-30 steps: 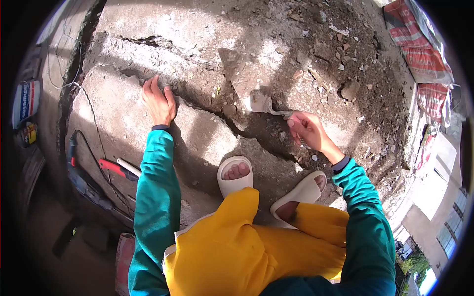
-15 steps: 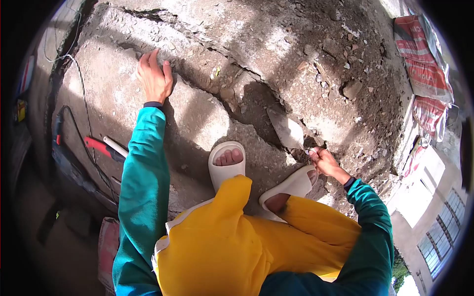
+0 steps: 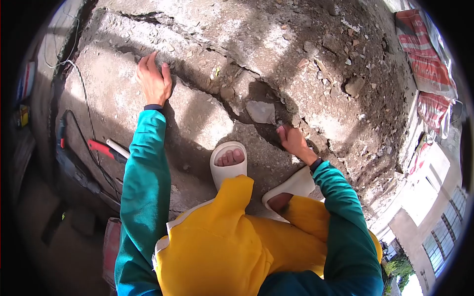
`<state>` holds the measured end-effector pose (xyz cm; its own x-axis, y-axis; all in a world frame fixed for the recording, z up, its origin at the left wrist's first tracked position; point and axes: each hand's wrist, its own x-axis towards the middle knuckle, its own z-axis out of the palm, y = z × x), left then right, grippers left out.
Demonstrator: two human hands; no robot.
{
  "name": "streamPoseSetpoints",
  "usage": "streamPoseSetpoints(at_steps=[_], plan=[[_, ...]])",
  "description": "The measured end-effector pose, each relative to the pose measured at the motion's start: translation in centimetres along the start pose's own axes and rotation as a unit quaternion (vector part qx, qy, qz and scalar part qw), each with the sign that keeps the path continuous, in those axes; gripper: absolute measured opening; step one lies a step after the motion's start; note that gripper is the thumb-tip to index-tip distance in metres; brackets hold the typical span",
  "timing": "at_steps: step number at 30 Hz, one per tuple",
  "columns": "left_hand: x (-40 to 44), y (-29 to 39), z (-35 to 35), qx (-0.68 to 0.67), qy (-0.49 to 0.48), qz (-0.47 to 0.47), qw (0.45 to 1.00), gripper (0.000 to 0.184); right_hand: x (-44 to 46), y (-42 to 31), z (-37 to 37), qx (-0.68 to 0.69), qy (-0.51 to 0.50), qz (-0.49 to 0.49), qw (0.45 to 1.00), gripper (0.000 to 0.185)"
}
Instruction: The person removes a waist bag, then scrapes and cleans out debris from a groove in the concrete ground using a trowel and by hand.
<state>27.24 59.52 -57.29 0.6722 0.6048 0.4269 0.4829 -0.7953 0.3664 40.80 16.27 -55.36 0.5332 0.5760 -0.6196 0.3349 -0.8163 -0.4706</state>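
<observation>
My right hand [image 3: 295, 143] is closed around the handle of a trowel [image 3: 260, 112]. The trowel's grey blade points left, over the shaded hollow of a broken trench [image 3: 264, 91] in the ground; whether it touches the soil I cannot tell. On the edge of the concrete slab [image 3: 108, 84] rests my left hand [image 3: 154, 81], fingers spread and holding nothing. My two feet in pale slides [image 3: 228, 172] stand on the slab just below the trench.
A power tool [image 3: 74, 167] with a cord lies at left, beside a red-handled tool [image 3: 101, 148]. Loose rubble and a larger stone [image 3: 354, 86] cover the ground at upper right. Red and white sacks [image 3: 427, 64] stand at the far right.
My right hand has moved left and up with the trowel, whose blade now lies over the hollow and points more to the left. My left hand has stayed in place.
</observation>
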Motion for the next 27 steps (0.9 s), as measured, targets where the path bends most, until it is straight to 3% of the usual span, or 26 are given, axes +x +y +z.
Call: streamPoseSetpoints(at_steps=[4,10,15,20,27], plan=[[-0.4,-0.4,-0.1,0.007,-0.008,-0.008,1.0,0.046,0.6,-1.0,-0.4,0.004,-0.019,0.027,0.999,0.027],[-0.2,0.2,-0.2,-0.004,-0.001,-0.007,1.0,0.044,1.6,0.7,2.2,-0.01,0.067,-0.085,0.994,0.025],[-0.2,0.1,-0.3,-0.008,-0.009,-0.01,1.0,0.045,1.7,-1.2,0.7,0.019,0.007,-0.05,0.999,0.028],[0.1,0.3,-0.4,0.013,-0.016,0.002,1.0,0.044,4.3,-2.6,2.7,-0.036,0.05,-0.043,0.997,0.034],[-0.1,0.1,-0.3,-0.016,-0.008,-0.007,1.0,0.044,5.2,-2.2,2.3,0.012,0.047,-0.087,0.995,0.033]])
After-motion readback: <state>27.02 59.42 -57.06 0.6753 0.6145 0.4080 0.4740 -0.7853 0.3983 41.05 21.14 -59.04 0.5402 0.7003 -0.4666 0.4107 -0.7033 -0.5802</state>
